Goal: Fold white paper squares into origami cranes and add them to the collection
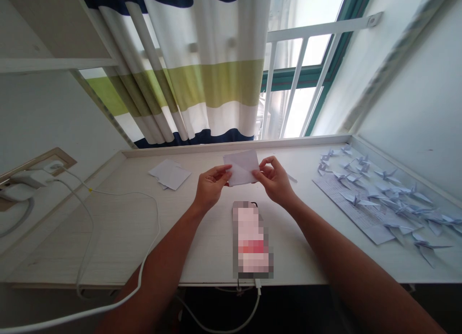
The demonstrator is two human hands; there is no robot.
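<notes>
Between my two hands a small white sheet of paper (244,166) is held up above the desk, its upper edge tilted slightly. My left hand (212,186) pinches its left edge between thumb and fingers. On the opposite side, my right hand (274,180) grips the lower right edge with the thumb in front. A diagonal line crosses the paper; whether it is a crease or a folded layer I cannot tell. Just below the hands lies a phone (250,240), its screen blurred out, with a cable plugged into its near end.
Loose white paper squares (171,174) lie to the left. Many folded paper cranes (397,194) cover the right side, some on a written sheet (355,211). White charging cables (155,213) run from wall plugs (31,180) across the desk's left. A curtain (205,83) hangs behind.
</notes>
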